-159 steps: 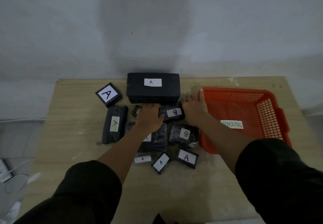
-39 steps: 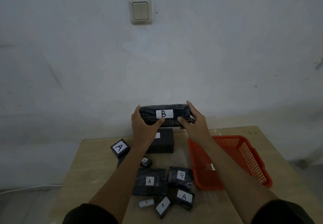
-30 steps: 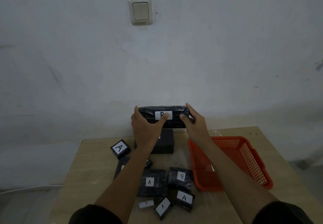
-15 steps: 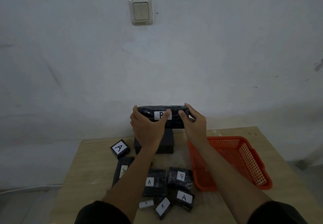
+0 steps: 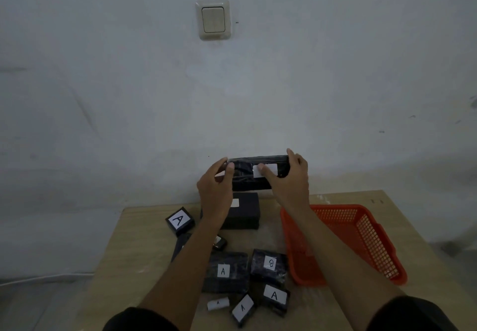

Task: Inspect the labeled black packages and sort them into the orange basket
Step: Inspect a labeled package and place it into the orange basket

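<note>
— What's moved since half a second back?
— The left hand (image 5: 215, 191) has slid off toward the left end of the black package (image 5: 258, 173); the right thumb now covers the letter on its white label (image 5: 267, 170); the package has tipped slightly, right end higher.
— Which way does it lie?
— Long axis left to right, label facing the person; held in the air above the table (image 5: 134, 253), before the wall.
— And the grip?
— Both hands closed on it; the right hand (image 5: 291, 183) wraps the right end, fingers over the top edge; the orange basket (image 5: 382, 248) sits below, right.
</note>
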